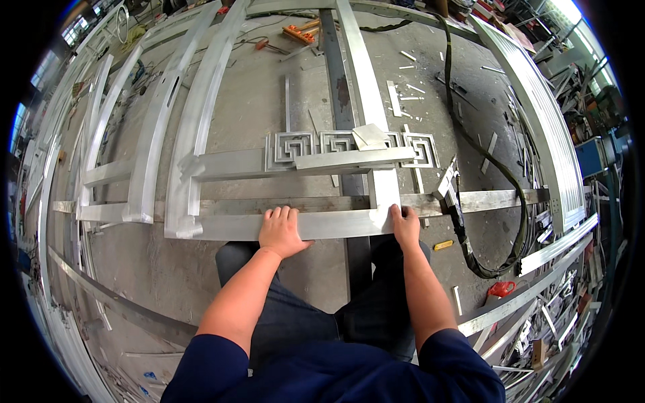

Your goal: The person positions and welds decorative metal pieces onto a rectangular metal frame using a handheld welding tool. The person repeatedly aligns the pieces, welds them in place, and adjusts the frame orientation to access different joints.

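A large silvery metal frame (228, 226) lies in front of me on cross beams. My left hand (282, 232) curls over its near bar, fingers on top and thumb on the near side. At the near right corner, my right hand (406, 227) grips the bar's end, its thumb and fingers closed around the edge. Across the frame's second bar rests an openwork panel with a square spiral pattern (293, 149). A short metal bar (356, 158) and a pale flat offcut (370, 136) lie over that panel.
To the right, a torch-like tool (446, 183) on a thick dark cable (519, 225) hangs by the support beam (494, 199). Another frame (142, 181) stands at left, a ribbed panel (537, 127) at right. Orange tools (300, 32), a yellow tool (443, 245) and metal scraps litter the floor.
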A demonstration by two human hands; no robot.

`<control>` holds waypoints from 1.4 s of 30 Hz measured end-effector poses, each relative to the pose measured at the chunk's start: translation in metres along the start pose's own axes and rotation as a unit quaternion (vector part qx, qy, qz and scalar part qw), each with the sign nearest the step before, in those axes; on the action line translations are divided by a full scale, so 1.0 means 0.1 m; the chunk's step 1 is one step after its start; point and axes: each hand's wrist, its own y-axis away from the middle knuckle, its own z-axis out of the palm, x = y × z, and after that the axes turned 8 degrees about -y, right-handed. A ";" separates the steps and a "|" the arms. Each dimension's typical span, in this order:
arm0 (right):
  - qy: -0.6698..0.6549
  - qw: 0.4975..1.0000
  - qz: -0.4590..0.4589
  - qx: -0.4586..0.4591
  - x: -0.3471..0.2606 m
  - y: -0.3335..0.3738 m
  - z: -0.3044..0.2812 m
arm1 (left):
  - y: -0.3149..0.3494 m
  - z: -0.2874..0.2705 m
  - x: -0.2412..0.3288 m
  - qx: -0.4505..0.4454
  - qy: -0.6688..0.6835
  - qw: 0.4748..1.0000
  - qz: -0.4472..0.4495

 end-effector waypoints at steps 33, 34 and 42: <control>-0.131 0.987 0.083 -0.041 0.12 -0.15 0.06 | 0.01 -0.02 0.04 0.005 -0.021 1.000 0.004; -0.128 0.988 0.077 -0.045 0.12 -0.15 0.07 | 0.02 -0.03 0.04 0.002 -0.018 1.000 0.002; -0.115 0.992 0.048 -0.032 0.15 -0.15 0.12 | 0.00 0.00 0.02 0.021 0.010 1.000 0.011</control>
